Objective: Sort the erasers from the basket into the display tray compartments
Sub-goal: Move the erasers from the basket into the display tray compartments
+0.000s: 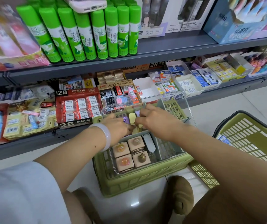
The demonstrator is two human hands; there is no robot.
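Observation:
A clear display tray [188,101] with grey dividers rests on top of a green basket [129,185] on the floor. Its near compartment holds several pink square erasers [121,149] and a grey-white capsule eraser [149,143]. In the middle compartment stand yellow [132,118] and purple capsule erasers [125,119]. My left hand [115,126] and my right hand [153,118] meet over that compartment, fingers curled down on small yellow erasers [136,128]. Exactly what each finger pinches is hidden.
A second green basket [252,139] stands on the floor at the right. Behind the tray, the low shelf holds boxes of 2B erasers [78,107] and other eraser packs. Green glue sticks [84,33] fill the shelf above. My knees and a brown shoe [180,194] are below.

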